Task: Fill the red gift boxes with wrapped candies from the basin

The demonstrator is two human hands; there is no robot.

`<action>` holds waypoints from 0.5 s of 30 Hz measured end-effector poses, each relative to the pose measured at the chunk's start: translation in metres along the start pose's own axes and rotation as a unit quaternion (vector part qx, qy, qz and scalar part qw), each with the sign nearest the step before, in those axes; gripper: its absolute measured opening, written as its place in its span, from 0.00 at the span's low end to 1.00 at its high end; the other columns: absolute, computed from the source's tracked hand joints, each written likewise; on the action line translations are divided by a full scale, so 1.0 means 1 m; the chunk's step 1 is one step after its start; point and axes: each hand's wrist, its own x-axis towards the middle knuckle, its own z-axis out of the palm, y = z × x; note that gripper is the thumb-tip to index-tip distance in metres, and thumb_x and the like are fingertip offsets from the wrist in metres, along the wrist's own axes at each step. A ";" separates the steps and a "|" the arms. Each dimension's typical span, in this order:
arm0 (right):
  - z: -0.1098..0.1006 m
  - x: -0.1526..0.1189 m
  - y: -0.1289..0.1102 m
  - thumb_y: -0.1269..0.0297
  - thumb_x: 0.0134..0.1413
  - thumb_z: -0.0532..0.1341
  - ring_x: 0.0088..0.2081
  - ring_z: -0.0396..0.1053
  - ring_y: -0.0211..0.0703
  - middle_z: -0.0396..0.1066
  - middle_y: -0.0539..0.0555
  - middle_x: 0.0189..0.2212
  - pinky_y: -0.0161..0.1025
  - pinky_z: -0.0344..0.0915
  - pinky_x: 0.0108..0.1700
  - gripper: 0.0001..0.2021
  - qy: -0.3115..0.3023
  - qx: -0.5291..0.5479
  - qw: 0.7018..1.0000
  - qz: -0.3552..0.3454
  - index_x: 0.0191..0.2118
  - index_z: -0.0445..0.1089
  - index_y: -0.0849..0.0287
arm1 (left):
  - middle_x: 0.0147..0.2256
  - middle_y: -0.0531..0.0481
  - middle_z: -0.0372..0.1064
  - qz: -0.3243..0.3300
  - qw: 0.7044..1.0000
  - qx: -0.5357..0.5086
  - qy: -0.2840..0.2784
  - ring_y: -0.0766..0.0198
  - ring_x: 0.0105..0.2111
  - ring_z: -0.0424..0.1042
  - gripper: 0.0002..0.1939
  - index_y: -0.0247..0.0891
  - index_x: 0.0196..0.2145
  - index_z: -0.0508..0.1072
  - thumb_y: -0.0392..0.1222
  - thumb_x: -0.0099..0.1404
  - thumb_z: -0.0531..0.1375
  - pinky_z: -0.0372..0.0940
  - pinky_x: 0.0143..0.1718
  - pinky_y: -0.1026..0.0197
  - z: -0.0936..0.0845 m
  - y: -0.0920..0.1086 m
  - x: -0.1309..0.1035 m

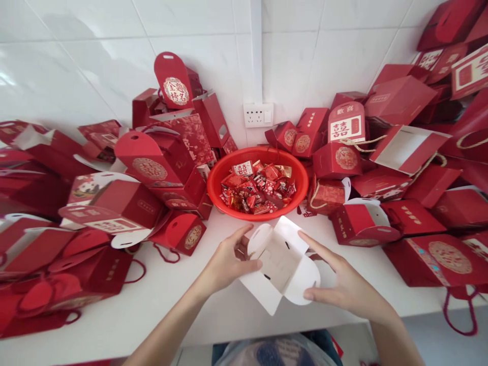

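Observation:
An open box (279, 257) with its white inside facing up and its flaps spread is held between both hands, just in front of a red basket. My left hand (231, 262) grips its left side, the thumb lying over the edge and the fingers partly hidden behind. On the right side, my right hand (332, 277) holds the box with index finger at the upper flap and thumb on the rounded flap. The orange-red basket (214, 195) holds many small wrapped candies (259, 187) in red and gold.
Red boxes (122, 203) are piled on the left of the white table (152, 300). More red boxes (409, 218) are heaped on the right. A wall socket (258, 115) sits behind the basket on the tiled wall.

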 end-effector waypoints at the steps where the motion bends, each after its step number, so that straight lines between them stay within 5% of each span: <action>1: 0.000 0.001 0.000 0.47 0.47 0.73 0.58 0.70 0.59 0.70 0.62 0.61 0.56 0.64 0.62 0.52 -0.007 0.008 1.000 -0.003 0.74 0.50 0.52 | 0.44 0.43 0.77 -0.005 1.000 -0.010 -0.021 0.60 0.34 0.74 0.36 0.34 0.58 0.71 0.50 0.55 0.70 0.70 0.35 0.59 -0.001 -0.001 0.001; 3: 0.001 0.004 -0.001 0.47 0.47 0.74 0.57 0.70 0.58 0.68 0.62 0.63 0.56 0.64 0.63 0.53 -0.016 0.019 1.000 -0.013 0.74 0.49 0.53 | 0.43 0.42 0.78 -0.009 0.999 -0.007 -0.035 0.56 0.37 0.76 0.27 0.32 0.52 0.76 0.54 0.61 0.66 0.71 0.36 0.58 -0.002 -0.001 0.002; 5: 0.002 0.006 -0.003 0.48 0.47 0.74 0.60 0.69 0.58 0.64 0.62 0.66 0.55 0.63 0.64 0.52 -0.021 0.015 0.999 -0.021 0.74 0.50 0.52 | 0.45 0.41 0.78 0.020 0.999 0.042 0.018 0.54 0.39 0.77 0.24 0.34 0.52 0.76 0.53 0.64 0.63 0.72 0.38 0.57 -0.003 0.000 0.002; 9: 0.002 0.008 -0.005 0.48 0.49 0.73 0.66 0.62 0.61 0.58 0.61 0.70 0.58 0.59 0.67 0.50 -0.026 -0.014 0.999 -0.040 0.73 0.51 0.51 | 0.52 0.42 0.75 0.204 0.940 0.233 0.145 0.54 0.49 0.76 0.25 0.40 0.58 0.72 0.40 0.63 0.63 0.73 0.49 0.54 -0.005 0.003 0.001; 12: 0.002 0.008 -0.005 0.48 0.50 0.73 0.68 0.60 0.61 0.57 0.61 0.71 0.59 0.58 0.68 0.50 -0.024 -0.034 0.998 -0.055 0.74 0.51 0.50 | 0.45 0.43 0.78 0.315 0.886 0.299 0.163 0.59 0.43 0.78 0.14 0.40 0.49 0.78 0.35 0.67 0.58 0.73 0.46 0.60 -0.008 0.006 0.001; 15: 0.002 0.007 -0.003 0.48 0.50 0.72 0.67 0.61 0.62 0.58 0.61 0.70 0.59 0.59 0.67 0.49 -0.019 -0.053 0.997 -0.057 0.73 0.51 0.49 | 0.38 0.44 0.79 0.318 0.877 0.305 0.190 0.62 0.37 0.79 0.12 0.39 0.40 0.81 0.35 0.69 0.55 0.73 0.41 0.63 -0.009 0.005 0.003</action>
